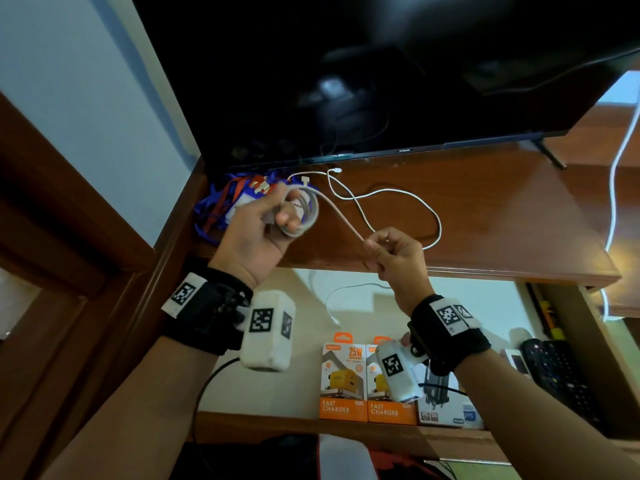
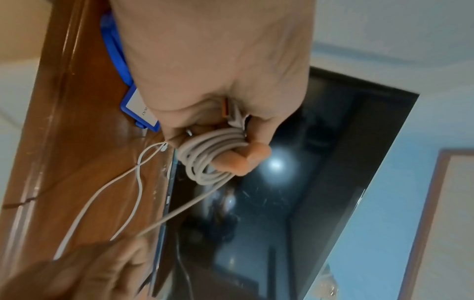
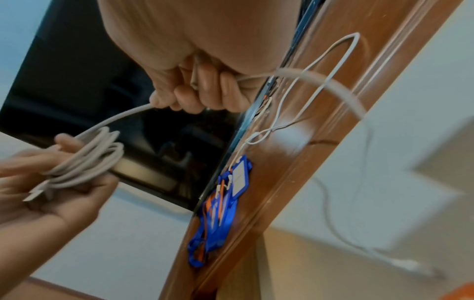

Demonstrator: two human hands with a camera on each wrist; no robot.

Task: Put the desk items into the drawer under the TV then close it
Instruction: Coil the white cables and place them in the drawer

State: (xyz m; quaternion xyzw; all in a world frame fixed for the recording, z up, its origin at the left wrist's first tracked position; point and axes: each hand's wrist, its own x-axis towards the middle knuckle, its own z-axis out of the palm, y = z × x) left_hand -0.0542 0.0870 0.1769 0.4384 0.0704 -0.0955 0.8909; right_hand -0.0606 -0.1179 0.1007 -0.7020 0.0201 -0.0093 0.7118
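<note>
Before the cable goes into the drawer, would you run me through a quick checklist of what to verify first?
1. Coil held firmly: ok, left hand grips the coiled cable.
2. Loose end controlled: ok, right hand holds the cable's free stretch.
3. Winding finished: not ok, a length still runs between the hands.
4. Drawer open: ok, the chargers' boxes lie inside with bare floor beside them.
5. Desk cleared: not ok, a thin white cable and blue lanyards remain.
6. Thin cable unplugged: cannot tell.
</note>
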